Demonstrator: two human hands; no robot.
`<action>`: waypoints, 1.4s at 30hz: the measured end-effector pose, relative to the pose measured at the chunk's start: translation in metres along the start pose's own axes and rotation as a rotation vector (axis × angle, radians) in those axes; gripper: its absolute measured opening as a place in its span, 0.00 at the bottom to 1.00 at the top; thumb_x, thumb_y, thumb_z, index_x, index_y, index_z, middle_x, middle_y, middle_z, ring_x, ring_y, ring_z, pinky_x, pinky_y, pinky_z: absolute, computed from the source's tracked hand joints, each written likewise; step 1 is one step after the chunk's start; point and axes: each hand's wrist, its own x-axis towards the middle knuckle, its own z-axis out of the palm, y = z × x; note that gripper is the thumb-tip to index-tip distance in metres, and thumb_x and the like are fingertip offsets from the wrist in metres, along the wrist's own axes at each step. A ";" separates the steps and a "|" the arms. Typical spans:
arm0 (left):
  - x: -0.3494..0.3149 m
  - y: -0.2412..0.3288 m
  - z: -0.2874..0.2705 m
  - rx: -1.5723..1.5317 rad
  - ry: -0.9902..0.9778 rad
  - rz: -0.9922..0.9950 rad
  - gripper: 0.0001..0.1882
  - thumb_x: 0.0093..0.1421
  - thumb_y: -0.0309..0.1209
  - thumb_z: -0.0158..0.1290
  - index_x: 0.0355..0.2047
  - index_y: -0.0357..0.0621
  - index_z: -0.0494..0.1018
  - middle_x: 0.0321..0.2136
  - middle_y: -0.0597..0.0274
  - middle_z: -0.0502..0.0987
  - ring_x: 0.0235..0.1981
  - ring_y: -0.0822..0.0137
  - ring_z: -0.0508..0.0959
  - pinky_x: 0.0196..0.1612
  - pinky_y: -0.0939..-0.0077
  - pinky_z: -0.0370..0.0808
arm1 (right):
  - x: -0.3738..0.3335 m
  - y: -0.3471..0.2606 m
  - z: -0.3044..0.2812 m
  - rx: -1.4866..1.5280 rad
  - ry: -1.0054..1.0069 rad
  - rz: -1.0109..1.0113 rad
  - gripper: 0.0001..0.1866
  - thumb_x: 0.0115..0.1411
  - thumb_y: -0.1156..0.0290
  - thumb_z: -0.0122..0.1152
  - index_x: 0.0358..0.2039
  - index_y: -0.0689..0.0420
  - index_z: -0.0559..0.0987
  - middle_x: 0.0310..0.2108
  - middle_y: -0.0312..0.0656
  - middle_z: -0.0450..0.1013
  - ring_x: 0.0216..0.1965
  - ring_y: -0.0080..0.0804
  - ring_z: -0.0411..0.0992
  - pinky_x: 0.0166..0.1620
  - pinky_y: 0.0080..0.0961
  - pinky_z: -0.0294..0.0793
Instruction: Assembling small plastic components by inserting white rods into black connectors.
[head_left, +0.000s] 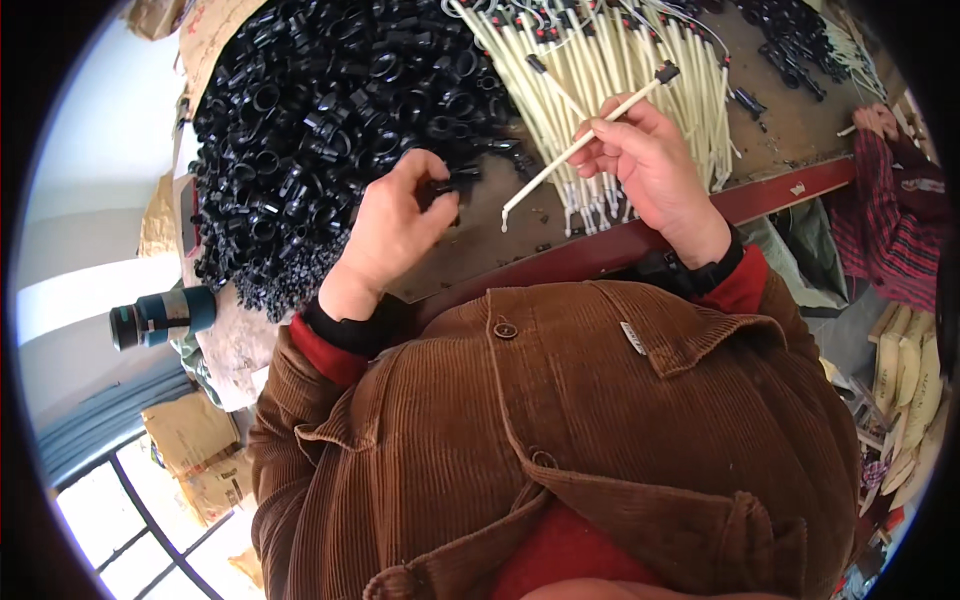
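Observation:
In my right hand [655, 170] is a slim cream-coloured rod [540, 181], pinched between thumb and fingers. It slants from a small pale tip at lower left up to a black clip-like end at upper right. My left hand [390, 225] is closed, thumb toward forefinger, on a small black plastic part [458, 183], partly hidden by the fingers. Beside that hand spreads a large heap of black plastic ring-shaped fittings [320, 125]. Beyond my right hand lies a bundle of similar cream rods [540, 105], many with black and red ends.
The worktable has a dark red front edge [770, 197]. A teal bottle [165, 317] is at the left. More black parts [790, 50] lie at the far right, near another person's hand [877, 122] and plaid sleeve [885, 225]. Stacked tan packages [910, 370] are at lower right.

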 end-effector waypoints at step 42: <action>-0.036 0.031 -0.025 -0.069 0.015 0.291 0.14 0.56 0.24 0.53 0.44 0.38 0.69 0.37 0.47 0.75 0.38 0.49 0.77 0.41 0.66 0.74 | 0.013 0.048 0.096 -0.669 -0.330 -0.578 0.21 0.68 0.62 0.42 0.56 0.61 0.64 0.42 0.42 0.69 0.35 0.22 0.66 0.38 0.19 0.65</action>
